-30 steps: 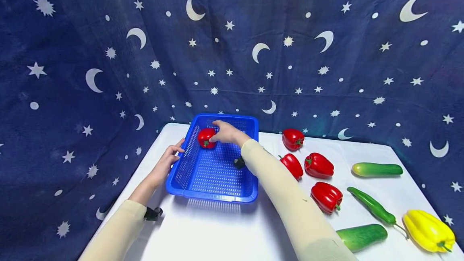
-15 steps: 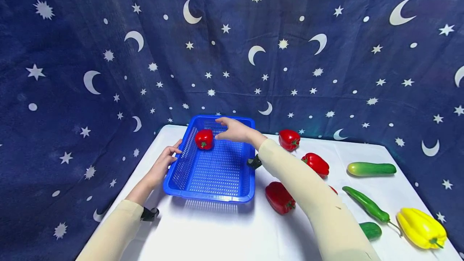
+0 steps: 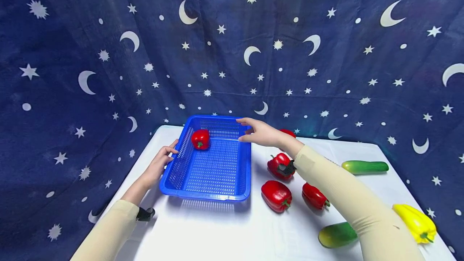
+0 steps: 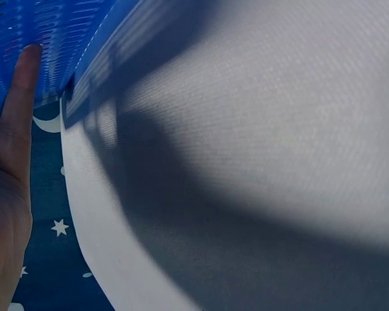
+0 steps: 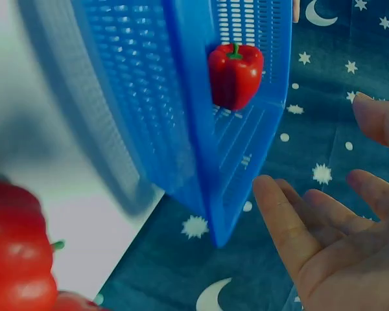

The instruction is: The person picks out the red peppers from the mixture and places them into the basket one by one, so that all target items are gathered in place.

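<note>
A blue perforated plastic basket (image 3: 204, 193) stands on the white-covered table. One red bell pepper (image 3: 200, 139) lies inside, near its far left corner. My left hand (image 3: 159, 163) holds the basket's left rim; in the left wrist view a straight finger (image 4: 21, 97) lies along the outer wall. Over the far right rim is my right hand (image 3: 262, 133), with thumb and fingers spread and nothing between them. Below the right forearm sit more red bell peppers: one under the wrist (image 3: 280, 166), one nearer the front (image 3: 276, 195) and one beside the sleeve (image 3: 315, 196).
Another red pepper (image 3: 288, 133) is mostly hidden behind the right wrist. A cucumber (image 3: 364, 167) lies at the back right, another cucumber (image 3: 337, 235) at the front, partly under the sleeve. A yellow bell pepper (image 3: 415, 222) sits near the right edge. A starry blue curtain (image 3: 232, 43) hangs behind.
My right hand has let go of the red bell pepper in the basket and moved right, to the far right rim. The left hand keeps its place on the left rim.
</note>
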Demonstrator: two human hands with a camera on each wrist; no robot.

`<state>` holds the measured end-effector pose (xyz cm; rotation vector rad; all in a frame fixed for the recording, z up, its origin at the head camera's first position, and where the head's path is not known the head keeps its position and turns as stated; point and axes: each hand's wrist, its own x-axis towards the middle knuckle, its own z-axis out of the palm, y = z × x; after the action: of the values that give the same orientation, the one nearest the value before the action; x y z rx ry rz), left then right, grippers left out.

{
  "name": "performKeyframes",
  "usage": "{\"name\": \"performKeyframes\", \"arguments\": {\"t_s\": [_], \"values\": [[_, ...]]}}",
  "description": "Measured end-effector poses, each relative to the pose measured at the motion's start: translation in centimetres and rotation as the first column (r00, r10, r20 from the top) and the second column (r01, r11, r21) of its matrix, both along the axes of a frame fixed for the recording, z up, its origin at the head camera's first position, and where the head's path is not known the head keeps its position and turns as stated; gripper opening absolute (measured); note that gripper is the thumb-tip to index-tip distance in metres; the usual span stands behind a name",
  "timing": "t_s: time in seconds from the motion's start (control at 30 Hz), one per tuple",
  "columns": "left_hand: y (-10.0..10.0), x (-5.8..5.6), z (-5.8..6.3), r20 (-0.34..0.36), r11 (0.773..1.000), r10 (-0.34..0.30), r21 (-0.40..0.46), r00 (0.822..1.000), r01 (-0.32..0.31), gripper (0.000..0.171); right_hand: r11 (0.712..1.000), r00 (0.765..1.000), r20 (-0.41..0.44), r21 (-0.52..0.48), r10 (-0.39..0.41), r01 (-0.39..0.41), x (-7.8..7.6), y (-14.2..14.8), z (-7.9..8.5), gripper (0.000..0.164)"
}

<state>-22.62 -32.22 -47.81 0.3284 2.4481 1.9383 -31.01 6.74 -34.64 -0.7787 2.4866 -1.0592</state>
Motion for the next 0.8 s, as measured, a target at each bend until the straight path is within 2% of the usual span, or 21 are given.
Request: {"name": "performKeyframes", "arguments": {"t_s": [0.23,0.5,0.8], "values": [[-0.1,-0.1,-0.3,-0.002,1.0,0.005,0.011,1.0,-0.005,0.03,0.998,1.0,-0.02,-0.055,-0.022,0.021,0.5,2.9,0.0,0.071],[0.1,-0.3,-0.4,-0.016,0.999,0.005,0.033,1.0,-0.005,0.029,0.995,0.993,-0.072,-0.004,-0.097,0.097,1.2,7.3,-0.7,0.072],[0.3,-0.1,-0.3,-0.008,1.0,0.016,-0.002,1.0,-0.016,0.029,0.976,0.975,-0.076,0.042,-0.209,0.212,2.2,12.1,-2.0,0.079]]}}
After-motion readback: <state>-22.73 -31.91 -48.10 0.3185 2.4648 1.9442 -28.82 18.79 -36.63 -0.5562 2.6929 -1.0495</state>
